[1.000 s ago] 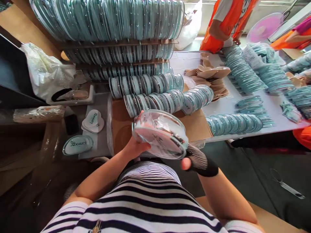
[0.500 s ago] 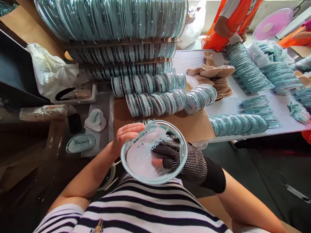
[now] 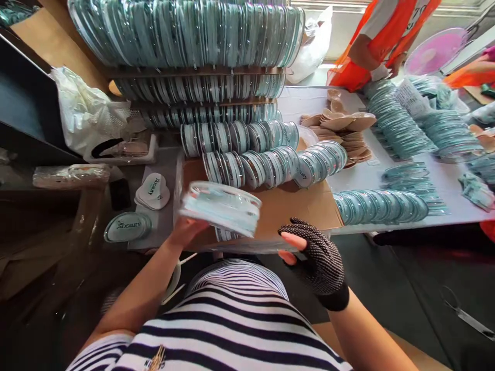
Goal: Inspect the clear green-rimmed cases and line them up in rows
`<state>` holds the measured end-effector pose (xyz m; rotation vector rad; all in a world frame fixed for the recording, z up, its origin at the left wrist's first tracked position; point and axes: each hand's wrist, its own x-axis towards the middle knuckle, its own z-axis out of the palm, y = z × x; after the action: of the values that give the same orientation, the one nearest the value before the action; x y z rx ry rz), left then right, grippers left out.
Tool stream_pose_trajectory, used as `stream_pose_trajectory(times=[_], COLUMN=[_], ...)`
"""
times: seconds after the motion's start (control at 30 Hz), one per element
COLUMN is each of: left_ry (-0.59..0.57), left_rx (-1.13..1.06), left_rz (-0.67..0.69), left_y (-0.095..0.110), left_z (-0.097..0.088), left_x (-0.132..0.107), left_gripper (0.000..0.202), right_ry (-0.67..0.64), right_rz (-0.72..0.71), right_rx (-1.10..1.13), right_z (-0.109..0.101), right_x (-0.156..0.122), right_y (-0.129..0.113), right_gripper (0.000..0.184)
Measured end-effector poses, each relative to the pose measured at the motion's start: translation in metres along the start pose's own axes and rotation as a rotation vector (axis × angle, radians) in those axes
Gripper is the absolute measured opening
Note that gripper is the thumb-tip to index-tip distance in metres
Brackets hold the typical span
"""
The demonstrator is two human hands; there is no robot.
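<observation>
My bare left hand [image 3: 188, 231] grips a round clear plastic pouch [image 3: 222, 207] with pale teal edging, tilted and smeared by motion above the cardboard box [image 3: 274, 214]. Most of the left fingers are hidden beneath the pouch. To the right, my right hand [image 3: 319, 257] wears a black dotted glove with bare fingertips. Its thumb and fingers are apart, and nothing is in them. Rows of similar round pouches [image 3: 259, 167] stand on edge on the box, just beyond the held one. Below it, part of another stack of pouches [image 3: 228, 234] shows.
White printed cards [image 3: 152, 191] and an oval pouch [image 3: 127, 226] lie at left. A rack [image 3: 185, 36] of upright pouches rises behind. Tan pads [image 3: 336, 121] and more pouches [image 3: 381, 206] cover the right table. A co-worker in an orange vest [image 3: 359, 56] stands beyond.
The pouch has moved forward and tipped from facing me to nearly edge-on, still in my left hand. My right hand has come off it and moved right.
</observation>
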<state>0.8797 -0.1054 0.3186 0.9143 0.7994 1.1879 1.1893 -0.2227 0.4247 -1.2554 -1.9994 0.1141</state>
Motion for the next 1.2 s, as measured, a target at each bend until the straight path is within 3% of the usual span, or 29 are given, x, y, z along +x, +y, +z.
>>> stream_pose_trajectory(times=[0.1, 0.2, 0.27, 0.43, 0.57, 0.67, 0.73, 0.8, 0.9, 0.97, 1.03, 1.1, 1.2], left_ry=[0.174, 0.301, 0.343, 0.369, 0.496, 0.612, 0.669, 0.583, -0.020, -0.318, -0.436, -0.484, -0.466], left_rx=[-0.197, -0.104, 0.006, 0.230, 0.433, 0.541, 0.578, 0.655, 1.026, 1.299, 1.503, 1.596, 1.524], left_rz=[-0.136, -0.206, -0.216, -0.185, -0.025, 0.090, 0.157, 0.247, 0.477, 0.491, 0.418, 0.359, 0.340], left_y=[0.003, 0.000, -0.010, -0.042, -0.043, -0.040, -0.043, -0.048, -0.053, -0.054, -0.053, -0.052, -0.050], left_z=[-0.039, -0.075, -0.087, -0.080, -0.076, -0.073, -0.062, -0.042, -0.003, 0.021, 0.034, 0.037, 0.031], left_x=[0.013, 0.041, 0.062, 0.110, 0.132, 0.122, 0.095, 0.058, 0.007, -0.011, -0.015, -0.014, -0.012], left_gripper=[0.068, 0.056, 0.048, 0.041, 0.036, 0.036, 0.042, 0.045, 0.050, 0.066, 0.081, 0.088, 0.092], right_ry=[0.001, -0.016, -0.052, -0.157, -0.143, -0.038, 0.009, 0.001, -0.086, -0.140, -0.130, -0.059, 0.052], right_rz=[0.187, 0.290, 0.300, 0.300, 0.320, 0.435, 0.571, 0.719, 0.854, 0.844, 0.828, 0.856, 0.900], right_rx=[0.010, 0.106, 0.190, 0.294, 0.284, 0.250, 0.289, 0.384, 0.515, 0.551, 0.497, 0.394, 0.336], right_z=[0.009, 0.032, 0.052, 0.087, 0.096, 0.104, 0.114, 0.127, 0.151, 0.164, 0.170, 0.169, 0.148], right_x=[-0.011, -0.010, -0.003, 0.015, 0.008, -0.010, -0.023, -0.036, -0.047, -0.049, -0.047, -0.043, -0.032], right_y=[0.009, 0.022, 0.029, 0.035, 0.042, 0.054, 0.064, 0.072, 0.077, 0.080, 0.083, 0.090, 0.099], right_gripper=[0.020, 0.019, 0.020, 0.021, 0.022, 0.026, 0.043, 0.068, 0.094, 0.088, 0.069, 0.055, 0.051])
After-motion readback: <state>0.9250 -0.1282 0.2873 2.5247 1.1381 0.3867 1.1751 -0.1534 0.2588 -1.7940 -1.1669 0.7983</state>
